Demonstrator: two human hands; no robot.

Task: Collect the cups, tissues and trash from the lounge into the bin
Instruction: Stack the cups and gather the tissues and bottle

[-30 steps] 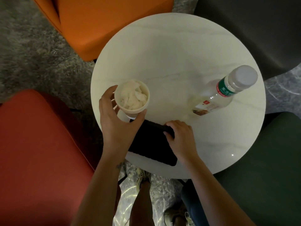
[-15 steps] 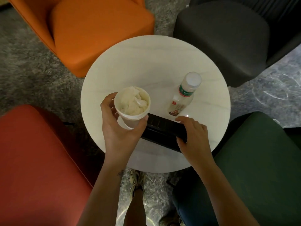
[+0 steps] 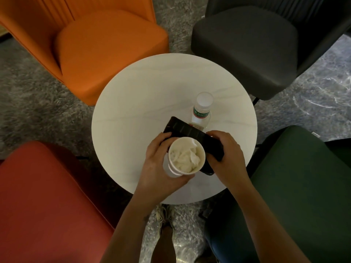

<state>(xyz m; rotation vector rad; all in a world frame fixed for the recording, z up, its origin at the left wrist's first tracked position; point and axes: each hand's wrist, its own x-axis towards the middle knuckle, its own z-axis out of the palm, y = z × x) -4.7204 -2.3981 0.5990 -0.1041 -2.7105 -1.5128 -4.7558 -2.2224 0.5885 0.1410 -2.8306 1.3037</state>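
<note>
My left hand (image 3: 160,164) grips stacked white paper cups (image 3: 185,156) stuffed with crumpled tissue (image 3: 185,158), held above the near part of the round white table (image 3: 133,111). My right hand (image 3: 226,154) holds a flat black rectangular object (image 3: 191,132) lifted off the table, its near end tucked behind the cups. A clear plastic bottle (image 3: 202,109) with a white cap and green label stands upright on the table just beyond the black object.
Four chairs ring the table: orange (image 3: 98,44) at far left, dark grey (image 3: 247,44) at far right, red (image 3: 43,205) at near left, green (image 3: 303,186) at near right. Grey marbled floor and my feet (image 3: 165,219) show below.
The view has pulled back and up. My left hand carried the cups rightward toward my right hand, which lifted the black object off the table and turned it beside the cups.
</note>
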